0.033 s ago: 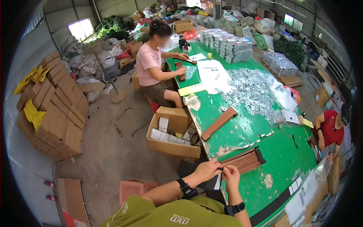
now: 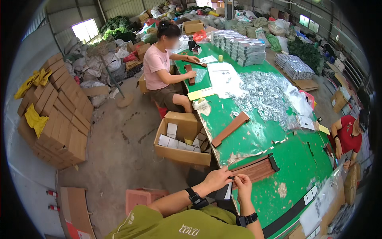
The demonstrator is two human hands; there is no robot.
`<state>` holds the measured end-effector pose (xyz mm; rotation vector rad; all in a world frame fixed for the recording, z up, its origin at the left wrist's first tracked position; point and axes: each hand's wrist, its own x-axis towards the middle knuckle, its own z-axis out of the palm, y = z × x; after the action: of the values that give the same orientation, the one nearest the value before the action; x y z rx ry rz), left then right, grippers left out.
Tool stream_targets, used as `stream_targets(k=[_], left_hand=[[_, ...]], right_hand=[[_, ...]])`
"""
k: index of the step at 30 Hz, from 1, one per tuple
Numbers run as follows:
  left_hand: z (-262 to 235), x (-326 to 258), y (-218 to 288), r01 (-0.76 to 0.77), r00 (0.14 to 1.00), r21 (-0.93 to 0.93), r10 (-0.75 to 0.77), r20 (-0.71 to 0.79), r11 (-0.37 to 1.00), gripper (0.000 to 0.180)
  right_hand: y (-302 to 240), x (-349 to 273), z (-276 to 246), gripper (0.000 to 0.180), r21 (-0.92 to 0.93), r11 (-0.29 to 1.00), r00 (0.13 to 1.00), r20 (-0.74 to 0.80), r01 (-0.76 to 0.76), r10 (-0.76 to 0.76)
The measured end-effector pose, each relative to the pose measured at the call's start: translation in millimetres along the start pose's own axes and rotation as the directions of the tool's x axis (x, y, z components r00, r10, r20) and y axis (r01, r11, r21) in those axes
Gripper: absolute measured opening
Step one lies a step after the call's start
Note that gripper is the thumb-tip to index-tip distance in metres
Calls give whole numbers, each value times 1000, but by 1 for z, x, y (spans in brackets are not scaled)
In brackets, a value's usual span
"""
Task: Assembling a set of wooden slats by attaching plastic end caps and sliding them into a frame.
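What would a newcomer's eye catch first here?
Probably the spread of silvery washer-like rings across the middle of the long green table. Next, the tall stack of brown cartons at far left, topped with yellow cloth. Front and centre, the left hand and right hand pinch a small black piece.

Your left hand [image 2: 217,180] and right hand [image 2: 244,184] pinch a small black piece [image 2: 232,178] at the green tabletop [image 2: 296,171]'s edge, beside reddish-brown wood-grain strips [image 2: 256,171]; an open cardboard carton [image 2: 183,157] holds white boxes [image 2: 170,143].
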<state>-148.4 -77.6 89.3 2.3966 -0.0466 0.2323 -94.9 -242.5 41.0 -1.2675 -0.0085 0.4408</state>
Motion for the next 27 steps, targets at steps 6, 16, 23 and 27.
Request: stream_targets(k=[6,16,23,27], left_hand=[[5,-9,-10,102,990,29,-104,98,994,22],[-8,13,-22,188,962,23,-189,196,982,24],[-20,29,-55,174,965,54,-181,191,983,22],[-28,32,-78,199,958,71,-209,198,977,23]], right_hand=[[-2,-9,-5,15,-83,990,989,77,-117,123],[16,11,10,24,-640,722,959,89,263,-270],[25,33,35,43,-487,865,991,6,122,-136],[17,46,58,64,-621,775,991,22,116,-131]])
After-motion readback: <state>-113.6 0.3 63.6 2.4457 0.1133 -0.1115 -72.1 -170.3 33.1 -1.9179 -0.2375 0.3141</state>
